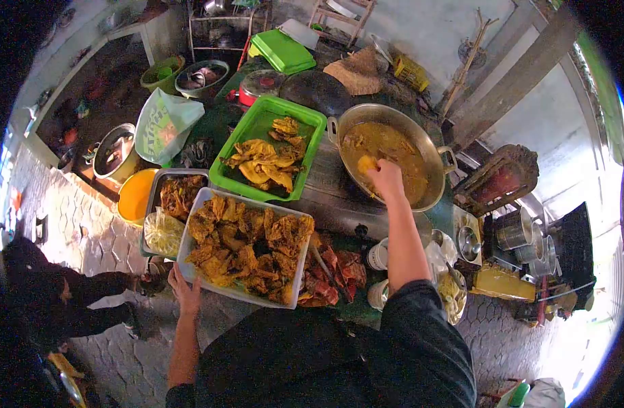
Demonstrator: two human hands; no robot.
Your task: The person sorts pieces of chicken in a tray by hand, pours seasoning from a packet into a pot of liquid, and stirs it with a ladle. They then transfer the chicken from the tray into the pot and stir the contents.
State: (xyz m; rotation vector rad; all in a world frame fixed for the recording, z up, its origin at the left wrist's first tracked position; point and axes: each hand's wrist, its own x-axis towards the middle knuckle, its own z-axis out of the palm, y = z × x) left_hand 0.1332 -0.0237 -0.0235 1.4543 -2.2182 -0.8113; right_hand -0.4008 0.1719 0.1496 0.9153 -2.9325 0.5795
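My right hand (387, 178) is closed around a yellow piece of food (368, 163), over a large two-handled metal pan (436, 194) of yellow-brown sauce. Its exact kind is not plain. My left hand (183, 291) grips the near left corner of a white plastic tray (247, 294), its fingers along the rim. Browned pieces of fried chicken (247, 245) fill that tray. Behind it, a green tray (312, 126) holds several yellow chicken pieces (264, 160).
A metal tray (152, 204) with dark meat and a bagged yellow food (164, 232) stands left. Near it are an orange bucket (136, 197) and a plastic bag (164, 126). Cups (378, 257) and pots (514, 230) stand right. Another person (60, 285) is at left.
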